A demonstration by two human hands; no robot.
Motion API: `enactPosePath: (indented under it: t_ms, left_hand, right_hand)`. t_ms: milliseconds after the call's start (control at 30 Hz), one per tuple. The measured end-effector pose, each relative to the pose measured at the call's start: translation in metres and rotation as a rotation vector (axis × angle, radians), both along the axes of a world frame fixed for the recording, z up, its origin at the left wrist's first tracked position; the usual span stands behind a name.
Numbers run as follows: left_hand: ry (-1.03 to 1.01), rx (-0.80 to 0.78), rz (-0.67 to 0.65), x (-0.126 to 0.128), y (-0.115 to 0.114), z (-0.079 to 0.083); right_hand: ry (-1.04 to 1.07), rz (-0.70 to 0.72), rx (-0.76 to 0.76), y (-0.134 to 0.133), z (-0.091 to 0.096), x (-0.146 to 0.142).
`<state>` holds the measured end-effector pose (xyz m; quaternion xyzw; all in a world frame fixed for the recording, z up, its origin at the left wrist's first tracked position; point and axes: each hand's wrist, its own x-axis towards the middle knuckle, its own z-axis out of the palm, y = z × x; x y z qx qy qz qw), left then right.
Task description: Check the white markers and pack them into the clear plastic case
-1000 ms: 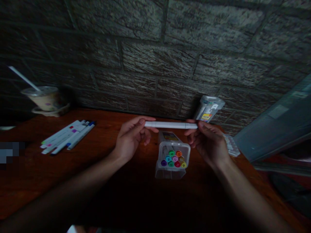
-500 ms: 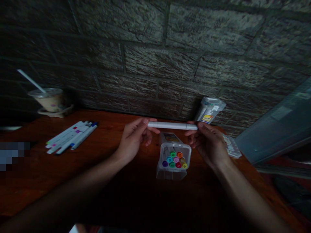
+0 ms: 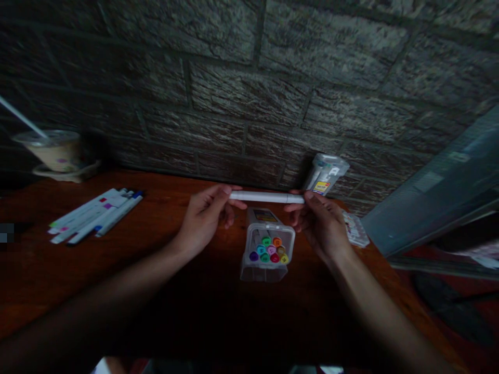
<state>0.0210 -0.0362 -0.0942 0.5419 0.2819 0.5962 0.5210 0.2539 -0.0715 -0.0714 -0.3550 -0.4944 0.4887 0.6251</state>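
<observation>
I hold a white marker [image 3: 265, 197] level in front of me, above the wooden table [image 3: 163, 270]. My left hand [image 3: 205, 218] pinches its left end with thumb and fingers closed on it. My right hand [image 3: 319, 223] grips the right end the same way. Just below the marker lies a clear plastic case [image 3: 267, 252] on its side, its open mouth facing me and showing several markers with coloured end caps.
Several loose white markers [image 3: 93, 215] lie at the left. A plastic cup with a straw [image 3: 54, 153] stands at the far left. A second clear marker pack [image 3: 325, 176] leans against the brick wall. A small lid-like piece [image 3: 354, 228] lies by my right hand.
Both hands keep the marker held level. The view has shifted a little, so everything sits slightly further left in the picture.
</observation>
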Motion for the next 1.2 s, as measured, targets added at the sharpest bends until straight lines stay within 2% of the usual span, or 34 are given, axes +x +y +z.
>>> enactPosePath:
  t_ms: [233, 633, 1033, 1200]
  left_hand:
    - [0.037, -0.012, 0.035, 0.0001, 0.0003, 0.0006]
    - [0.106, 0.017, 0.012, 0.0000, -0.0020, 0.0013]
    - [0.243, 0.153, 0.073, 0.0011, -0.0089, 0.0033]
    - [0.245, 0.170, 0.069, 0.0011, -0.0079, 0.0027]
  right_hand:
    - [-0.023, -0.021, -0.010, 0.0003, -0.0010, -0.0016]
    - [-0.157, -0.100, 0.050, 0.0026, -0.0076, -0.0006]
    - [-0.336, -0.216, 0.191, -0.0030, -0.0047, -0.0079]
    - [-0.335, -0.210, 0.156, -0.0029, -0.0062, -0.0066]
